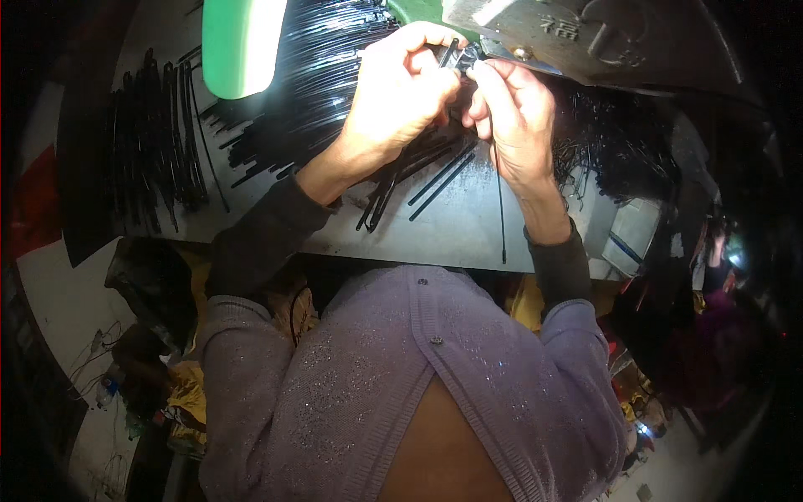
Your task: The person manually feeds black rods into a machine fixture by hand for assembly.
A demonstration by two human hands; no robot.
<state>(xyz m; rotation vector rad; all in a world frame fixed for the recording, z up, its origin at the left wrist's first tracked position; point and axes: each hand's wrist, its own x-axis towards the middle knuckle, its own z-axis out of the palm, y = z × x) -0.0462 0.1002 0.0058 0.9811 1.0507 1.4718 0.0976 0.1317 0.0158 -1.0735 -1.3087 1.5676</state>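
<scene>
My left hand (400, 94) is closed in a pinch near the machine at the top middle. A short black strip (449, 53) sticks up between its thumb and fingers. Close beside it, my right hand (520, 113) pinches a thin black cord (501, 205). The cord runs down from the fingers to the front edge of the metal table and ends in a small tip. Both sets of fingertips meet at a small dark metal part (468, 57) under the machine head; what exactly they touch there is hard to make out.
A grey machine head (602, 38) overhangs the table (351, 230) at top right. A green lamp or panel (242, 46) stands left. Black strips (305, 92) lie heaped behind my left hand, with another bundle (159, 142) farther left. Dark thin pieces (623, 142) pile up right, near a pale box (633, 230).
</scene>
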